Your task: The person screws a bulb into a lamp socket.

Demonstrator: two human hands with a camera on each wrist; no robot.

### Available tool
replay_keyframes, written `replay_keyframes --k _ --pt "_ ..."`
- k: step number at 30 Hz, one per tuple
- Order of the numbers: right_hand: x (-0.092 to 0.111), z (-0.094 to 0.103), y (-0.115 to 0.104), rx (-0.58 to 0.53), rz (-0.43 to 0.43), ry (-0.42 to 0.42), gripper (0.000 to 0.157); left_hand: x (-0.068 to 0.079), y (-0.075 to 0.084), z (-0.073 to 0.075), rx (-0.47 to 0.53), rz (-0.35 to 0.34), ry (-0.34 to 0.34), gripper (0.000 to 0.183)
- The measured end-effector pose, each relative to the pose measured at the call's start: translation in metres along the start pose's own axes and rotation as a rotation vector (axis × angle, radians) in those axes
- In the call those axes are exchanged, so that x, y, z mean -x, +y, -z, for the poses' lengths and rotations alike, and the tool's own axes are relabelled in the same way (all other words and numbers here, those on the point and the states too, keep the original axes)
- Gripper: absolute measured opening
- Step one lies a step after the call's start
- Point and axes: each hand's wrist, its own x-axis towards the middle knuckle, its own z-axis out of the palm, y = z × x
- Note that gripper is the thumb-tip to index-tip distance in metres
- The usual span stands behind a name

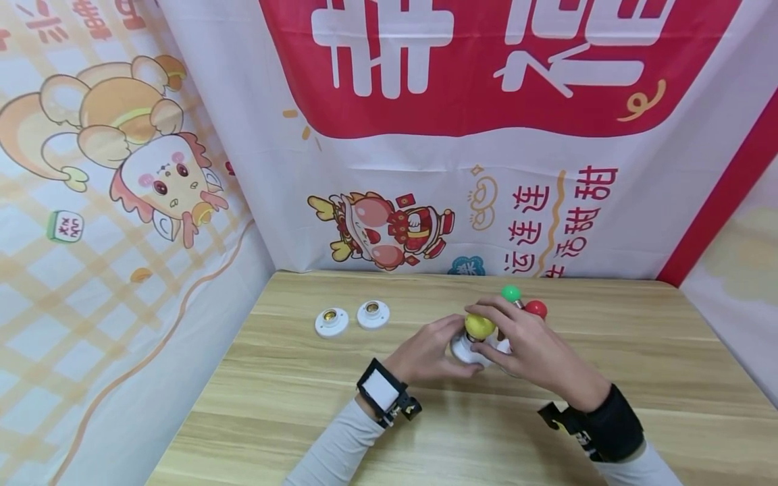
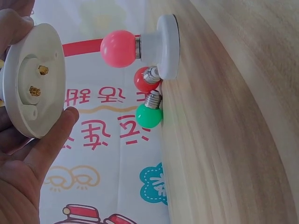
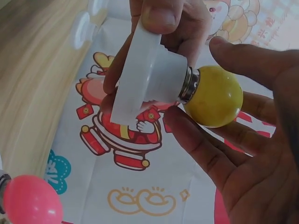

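Head view: the yellow globe bulb [image 1: 480, 327] sits at four o'clock from centre, its screw cap [image 3: 190, 85] partly exposed at the mouth of a white lampholder [image 3: 163, 74] held clear of the wood-grain tabletop [image 1: 462, 432]; the left hand [image 1: 428, 351] grips the lampholder by its flange; the right hand [image 1: 535, 344] curls its fingers around the bulb, though whether the thumb presses cannot be told; a green bulb [image 1: 511, 293] lies at one o'clock from the yellow, a red bulb [image 1: 536, 309] at two; two bulbless lampholders [image 1: 331, 324] stand at nine; handling, by judgement: bulb light, rigid, smooth, liable to slip, possibly fragile; hold the globe at its widest part with even, light pressure; lampholder stiff and light; hold it by the flange rim, fingers clear of the brass terminals [image 2: 35, 91].
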Motion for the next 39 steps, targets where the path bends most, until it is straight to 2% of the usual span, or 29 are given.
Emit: replay_keyframes --k 10,16,25,39 --pt "0.0042 0.0035 0.0018 -0.035 -0.017 -0.047 0.059 0.0013 -0.0016 -0.0009 0.004 -0.002 -0.011 0.069" --pt "0.0041 0.0035 0.0012 -0.059 -0.01 -0.036 0.053 0.001 -0.0008 -0.0011 0.013 -0.013 -0.005 0.069" --pt "0.004 0.0042 0.0006 -0.005 -0.029 -0.018 0.051 0.0006 0.0012 -0.0009 0.016 -0.007 -0.006 0.071" --pt "0.0042 0.0032 0.0008 0.009 -0.057 0.032 0.048 0.0004 0.0024 -0.0006 0.01 -0.016 0.0 0.069"
